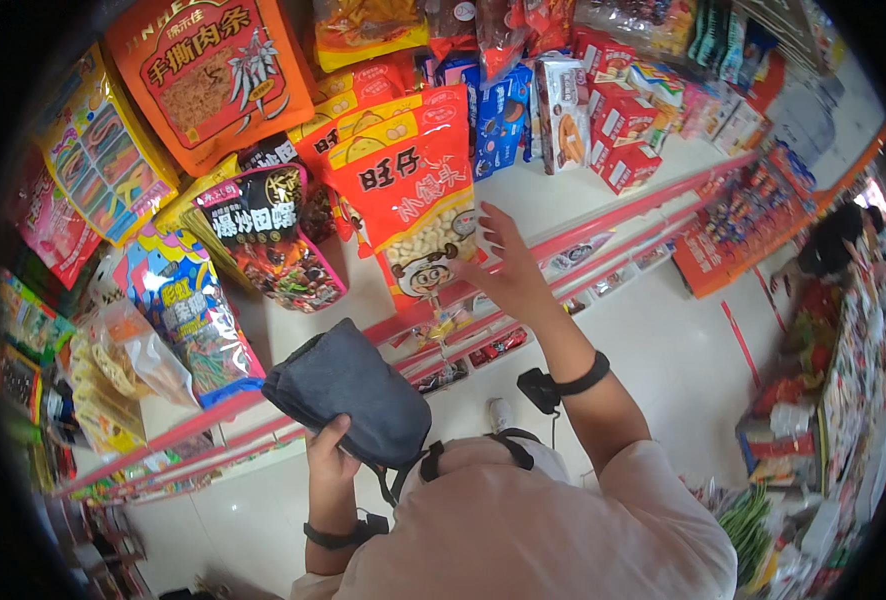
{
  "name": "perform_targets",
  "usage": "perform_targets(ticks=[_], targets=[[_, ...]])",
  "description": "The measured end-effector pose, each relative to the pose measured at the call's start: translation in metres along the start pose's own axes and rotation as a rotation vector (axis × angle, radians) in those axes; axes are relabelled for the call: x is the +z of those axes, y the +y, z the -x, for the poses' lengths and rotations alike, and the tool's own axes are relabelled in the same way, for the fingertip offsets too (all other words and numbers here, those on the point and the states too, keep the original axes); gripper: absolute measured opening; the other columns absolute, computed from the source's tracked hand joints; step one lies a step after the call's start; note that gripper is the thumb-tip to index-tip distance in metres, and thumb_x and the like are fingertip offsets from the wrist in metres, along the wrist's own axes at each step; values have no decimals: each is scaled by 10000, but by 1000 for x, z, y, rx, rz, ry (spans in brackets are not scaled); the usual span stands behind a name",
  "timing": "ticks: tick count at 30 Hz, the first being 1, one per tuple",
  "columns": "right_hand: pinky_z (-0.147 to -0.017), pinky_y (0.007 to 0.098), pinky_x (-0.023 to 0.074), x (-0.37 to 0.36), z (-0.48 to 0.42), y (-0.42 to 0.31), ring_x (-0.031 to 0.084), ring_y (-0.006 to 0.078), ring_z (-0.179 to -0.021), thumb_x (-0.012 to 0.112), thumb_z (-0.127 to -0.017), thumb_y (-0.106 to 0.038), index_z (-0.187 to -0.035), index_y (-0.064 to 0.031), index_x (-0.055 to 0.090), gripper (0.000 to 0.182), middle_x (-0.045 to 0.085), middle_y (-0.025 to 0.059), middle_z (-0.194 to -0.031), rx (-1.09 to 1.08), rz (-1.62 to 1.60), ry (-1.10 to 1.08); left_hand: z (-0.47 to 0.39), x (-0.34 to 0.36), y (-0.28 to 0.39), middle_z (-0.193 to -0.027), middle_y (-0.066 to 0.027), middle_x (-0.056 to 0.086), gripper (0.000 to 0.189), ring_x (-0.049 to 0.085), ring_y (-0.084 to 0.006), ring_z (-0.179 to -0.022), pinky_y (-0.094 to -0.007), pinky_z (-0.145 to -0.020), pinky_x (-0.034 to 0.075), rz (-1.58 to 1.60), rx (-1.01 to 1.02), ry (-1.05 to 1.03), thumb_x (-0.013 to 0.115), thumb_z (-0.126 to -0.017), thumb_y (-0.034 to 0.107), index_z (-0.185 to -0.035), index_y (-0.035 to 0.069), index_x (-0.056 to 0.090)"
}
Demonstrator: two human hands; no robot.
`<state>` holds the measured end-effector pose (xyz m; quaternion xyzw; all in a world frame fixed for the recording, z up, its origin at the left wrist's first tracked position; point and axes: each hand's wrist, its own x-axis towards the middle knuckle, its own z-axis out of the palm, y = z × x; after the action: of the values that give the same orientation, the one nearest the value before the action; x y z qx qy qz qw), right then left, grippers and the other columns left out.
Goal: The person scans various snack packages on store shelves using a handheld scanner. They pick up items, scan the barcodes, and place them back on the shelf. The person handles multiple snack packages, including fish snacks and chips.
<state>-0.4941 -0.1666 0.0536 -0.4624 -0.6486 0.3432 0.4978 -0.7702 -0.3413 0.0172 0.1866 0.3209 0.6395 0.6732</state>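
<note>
My left hand point(332, 450) grips a folded dark grey cloth point(353, 390), held in front of the shelf edge. Its thumb lies on top of the cloth and the other fingers are mostly hidden beneath. My right hand point(499, 262) is spread with bent fingers at the lower right side of a red and yellow snack bag point(413, 180) standing at the shelf's front; whether it touches the bag I cannot tell. Left of that bag stands a black pouch with a pink edge point(274, 240). Blue cookie boxes point(501, 112) are to its right.
A white shelf point(522, 206) with a pink-red edge holds packaged snacks, among them a big orange bag point(210, 75) and red boxes point(627, 165). Lower tiers hold small packets. An orange display box point(702, 259) stands to the right. Far right are more goods and a person in dark clothing point(833, 240).
</note>
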Motion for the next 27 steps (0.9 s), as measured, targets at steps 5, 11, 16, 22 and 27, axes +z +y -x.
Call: perform_targets(ticks=[5,11,16,22,27], targets=[[-953,359,450,-1,-31,37,549,263,-1119,803,-720,-224,-1354,12,357,811,510,176,-1224,-8,-94,-223,3,37,-48,-1240,-193,544,591,541,-367,-1163,-508,-989,446,-19,164,135,625,-772,-36,-1325,-4,420],[-954,344,446,-6,-38,48,540,236,-1113,816,-689,-86,-1272,-5,408,716,486,127,-1186,-90,-335,-254,17,81,-67,-1251,-183,531,608,552,-354,-1150,-476,-963,480,-43,224,297,640,-778,-20,-1336,-9,398],[-933,327,467,-25,-27,22,546,204,-1096,828,-685,-44,-1245,-8,374,722,456,108,-1171,-153,-497,-249,8,96,-71,-1251,-177,542,576,552,-349,-1153,-483,-968,467,-56,316,338,619,-814,77,-1339,-8,397],[-981,361,460,-62,34,-18,567,218,-1130,673,-750,44,-1341,3,343,678,535,143,-1253,-146,-654,-203,-9,127,-86,-1404,-124,439,663,459,-302,-1271,-464,-1056,377,-129,411,50,621,-913,326,-1423,31,318],[-1018,406,442,-89,47,-18,535,237,-1184,732,-779,-53,-1354,-11,370,681,526,125,-1281,197,-1009,-103,-30,140,-97,-1434,-114,404,747,412,-265,-1307,-433,-1083,338,-299,347,-143,647,-892,382,-1444,31,286]])
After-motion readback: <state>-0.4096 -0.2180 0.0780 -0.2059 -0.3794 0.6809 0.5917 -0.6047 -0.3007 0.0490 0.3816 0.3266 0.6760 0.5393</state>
